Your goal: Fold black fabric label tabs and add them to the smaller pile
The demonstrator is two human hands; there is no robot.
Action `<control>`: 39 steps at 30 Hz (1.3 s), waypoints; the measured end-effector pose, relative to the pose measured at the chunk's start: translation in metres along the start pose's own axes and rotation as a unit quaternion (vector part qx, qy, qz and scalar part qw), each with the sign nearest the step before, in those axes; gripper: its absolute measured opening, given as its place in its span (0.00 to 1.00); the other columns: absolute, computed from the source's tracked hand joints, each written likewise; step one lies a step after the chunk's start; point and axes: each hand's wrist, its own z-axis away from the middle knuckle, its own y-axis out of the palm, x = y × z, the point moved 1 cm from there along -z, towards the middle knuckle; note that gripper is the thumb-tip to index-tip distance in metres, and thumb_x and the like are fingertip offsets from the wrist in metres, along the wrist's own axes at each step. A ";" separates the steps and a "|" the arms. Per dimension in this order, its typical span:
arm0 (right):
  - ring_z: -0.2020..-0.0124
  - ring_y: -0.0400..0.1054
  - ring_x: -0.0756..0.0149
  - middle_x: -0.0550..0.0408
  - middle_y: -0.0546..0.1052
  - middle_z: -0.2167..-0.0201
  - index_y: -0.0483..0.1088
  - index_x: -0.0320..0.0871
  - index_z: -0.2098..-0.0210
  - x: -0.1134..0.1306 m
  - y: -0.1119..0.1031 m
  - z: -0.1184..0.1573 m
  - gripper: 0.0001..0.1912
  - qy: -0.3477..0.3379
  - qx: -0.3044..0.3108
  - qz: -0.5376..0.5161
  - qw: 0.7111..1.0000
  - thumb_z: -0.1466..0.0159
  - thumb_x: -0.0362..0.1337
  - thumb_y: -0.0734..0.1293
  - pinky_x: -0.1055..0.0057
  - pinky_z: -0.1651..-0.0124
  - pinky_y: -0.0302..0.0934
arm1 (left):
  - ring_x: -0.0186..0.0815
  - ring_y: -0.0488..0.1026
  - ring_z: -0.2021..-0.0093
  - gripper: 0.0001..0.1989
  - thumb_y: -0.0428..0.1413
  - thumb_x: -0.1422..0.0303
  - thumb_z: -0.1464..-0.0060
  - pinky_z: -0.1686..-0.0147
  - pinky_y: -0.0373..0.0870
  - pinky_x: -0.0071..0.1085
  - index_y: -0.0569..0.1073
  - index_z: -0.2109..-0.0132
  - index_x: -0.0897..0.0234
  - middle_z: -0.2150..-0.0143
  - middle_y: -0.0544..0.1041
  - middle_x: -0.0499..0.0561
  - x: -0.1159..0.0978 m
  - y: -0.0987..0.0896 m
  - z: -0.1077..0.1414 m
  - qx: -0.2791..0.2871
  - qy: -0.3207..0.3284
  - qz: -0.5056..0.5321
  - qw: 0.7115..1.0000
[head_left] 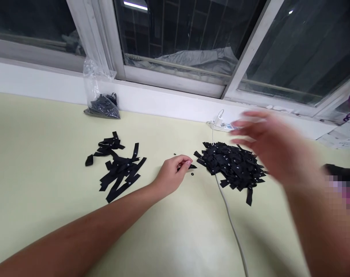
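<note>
My left hand [175,171] is closed, thumb against fingers, on a black fabric strip [193,167] whose pointed end sticks out to the right. A small dark ring-like piece [192,174] lies just below that end. Raised above the table at the right, my right hand [267,140] is blurred by motion; its fingers are spread and nothing shows between them. Beneath and left of it is a big heap of black strips [232,163] with small white marks. To the left of my left hand lies a looser, smaller pile of black strips [123,171].
A clear plastic bag [101,104] with black pieces stands against the wall. A power strip [228,126] with a white plug sits behind the heap, and a white cable [231,219] runs under the heap toward me. Another tiny dark piece [175,154] lies on the pale-yellow table [169,238].
</note>
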 end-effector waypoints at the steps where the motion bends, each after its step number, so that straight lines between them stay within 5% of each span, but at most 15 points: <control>1: 0.49 0.74 0.55 0.49 0.80 0.52 0.76 0.49 0.50 -0.013 0.013 0.001 0.17 0.035 0.037 -0.024 0.998 0.33 0.51 0.69 0.55 0.49 0.69 | 0.36 0.76 0.58 0.12 0.53 0.61 0.33 0.59 0.69 0.31 0.78 0.56 0.62 0.59 0.81 0.49 0.001 0.000 0.000 -0.006 0.007 0.010 1.000; 6: 0.58 0.72 0.61 0.53 0.80 0.61 0.78 0.47 0.57 -0.078 0.064 0.017 0.20 0.159 0.166 -0.066 0.971 0.41 0.53 0.74 0.63 0.55 0.65 | 0.34 0.76 0.59 0.10 0.54 0.63 0.33 0.58 0.70 0.30 0.78 0.55 0.62 0.60 0.81 0.48 0.003 0.001 -0.003 -0.020 0.035 0.037 0.999; 11: 0.72 0.59 0.71 0.60 0.71 0.72 0.78 0.45 0.65 -0.089 0.062 0.027 0.14 0.213 0.235 -0.115 0.941 0.41 0.49 0.76 0.70 0.66 0.54 | 0.32 0.75 0.61 0.09 0.55 0.64 0.34 0.60 0.70 0.28 0.78 0.57 0.61 0.62 0.80 0.47 0.001 0.001 -0.004 -0.027 0.019 0.041 0.999; 15: 0.73 0.56 0.72 0.63 0.67 0.76 0.77 0.45 0.66 -0.090 0.060 0.028 0.11 0.233 0.215 -0.155 0.936 0.40 0.46 0.75 0.71 0.68 0.50 | 0.32 0.74 0.62 0.09 0.54 0.64 0.33 0.60 0.70 0.28 0.78 0.57 0.60 0.62 0.80 0.46 0.000 0.001 -0.003 -0.023 0.011 0.029 0.999; 25: 0.67 0.68 0.66 0.58 0.74 0.72 0.75 0.44 0.69 -0.095 0.072 0.031 0.16 0.237 0.109 -0.152 0.953 0.45 0.49 0.77 0.71 0.69 0.57 | 0.32 0.75 0.64 0.10 0.53 0.64 0.34 0.64 0.70 0.27 0.79 0.57 0.61 0.64 0.80 0.47 -0.005 0.001 -0.003 -0.011 -0.010 0.033 0.999; 29: 0.63 0.74 0.62 0.56 0.76 0.70 0.73 0.45 0.69 -0.095 0.074 0.032 0.16 0.229 0.072 -0.176 0.955 0.47 0.48 0.78 0.70 0.68 0.63 | 0.35 0.76 0.58 0.10 0.55 0.64 0.36 0.62 0.71 0.28 0.81 0.57 0.61 0.57 0.80 0.51 -0.006 0.000 -0.005 -0.049 0.013 0.021 0.998; 35: 0.76 0.68 0.70 0.62 0.73 0.77 0.68 0.45 0.73 -0.096 0.072 0.032 0.17 0.219 0.035 -0.217 0.951 0.48 0.43 0.79 0.69 0.67 0.67 | 0.35 0.76 0.61 0.11 0.56 0.63 0.36 0.65 0.70 0.30 0.82 0.57 0.61 0.59 0.80 0.52 -0.003 0.000 -0.005 -0.065 0.017 0.003 0.998; 39: 0.70 0.70 0.70 0.63 0.73 0.74 0.70 0.46 0.71 -0.093 0.073 0.033 0.13 0.208 0.043 -0.244 0.946 0.47 0.40 0.78 0.69 0.61 0.69 | 0.35 0.76 0.60 0.10 0.56 0.64 0.35 0.64 0.70 0.29 0.81 0.56 0.61 0.59 0.80 0.51 -0.005 -0.001 -0.004 -0.058 0.029 0.001 0.998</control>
